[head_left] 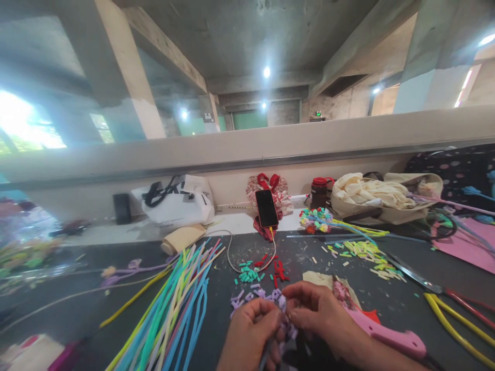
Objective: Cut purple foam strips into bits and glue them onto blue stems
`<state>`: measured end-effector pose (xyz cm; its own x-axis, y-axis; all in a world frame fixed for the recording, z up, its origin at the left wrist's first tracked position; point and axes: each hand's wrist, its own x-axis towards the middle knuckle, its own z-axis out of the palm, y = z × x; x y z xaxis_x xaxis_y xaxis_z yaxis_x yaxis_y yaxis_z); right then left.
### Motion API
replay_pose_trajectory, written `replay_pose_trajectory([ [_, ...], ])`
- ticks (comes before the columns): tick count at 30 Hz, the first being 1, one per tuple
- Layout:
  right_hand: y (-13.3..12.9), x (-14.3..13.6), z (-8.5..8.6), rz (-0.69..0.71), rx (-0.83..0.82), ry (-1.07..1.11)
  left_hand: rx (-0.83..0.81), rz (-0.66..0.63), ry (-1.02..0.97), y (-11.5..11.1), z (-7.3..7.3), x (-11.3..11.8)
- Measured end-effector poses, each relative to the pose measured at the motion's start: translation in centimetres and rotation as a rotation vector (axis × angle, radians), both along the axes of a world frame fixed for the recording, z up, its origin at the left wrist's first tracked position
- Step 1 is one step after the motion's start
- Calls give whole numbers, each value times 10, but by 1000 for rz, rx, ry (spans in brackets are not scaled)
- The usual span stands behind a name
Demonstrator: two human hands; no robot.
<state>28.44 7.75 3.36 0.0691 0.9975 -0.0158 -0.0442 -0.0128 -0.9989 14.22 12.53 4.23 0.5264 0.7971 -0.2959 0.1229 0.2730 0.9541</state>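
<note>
At the bottom centre, my left hand (255, 327) and my right hand (315, 309) meet with their fingertips pinched around a small lilac piece (282, 302). Below the fingers hangs more lilac material, partly hidden by the hands. Just beyond them lies a scatter of short lilac pieces (240, 297), with teal pieces (249, 273) and red pieces (280, 270) behind. A pink glue gun (394, 332) rests beside my right forearm, its front end on a crumpled cloth.
Long coloured stems (170, 304) spread at left. Scissors with red handles (425, 284), yellow-handled pliers (458, 324) and yellow-green pieces (363, 250) lie at right. A phone (266, 208) with a cable, a white bag (181, 201) and a bottle (319, 194) stand behind.
</note>
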Motion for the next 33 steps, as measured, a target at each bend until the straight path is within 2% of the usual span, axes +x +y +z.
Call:
replay_pose_trajectory([
  [7,-1,3,5,28,66,1,-114,-56,-97,2,0,-1],
  [15,-1,3,10,42,38,-56,-84,-91,-23,1,1,0],
  [22,-2,3,11,54,32,-85,-69,-130,-37,1,0,0],
  [29,3,7,19,-153,45,-39,-81,9,-145,3,15,-9],
  [33,-4,11,29,-97,32,-140,-111,-11,-200,10,17,-16],
])
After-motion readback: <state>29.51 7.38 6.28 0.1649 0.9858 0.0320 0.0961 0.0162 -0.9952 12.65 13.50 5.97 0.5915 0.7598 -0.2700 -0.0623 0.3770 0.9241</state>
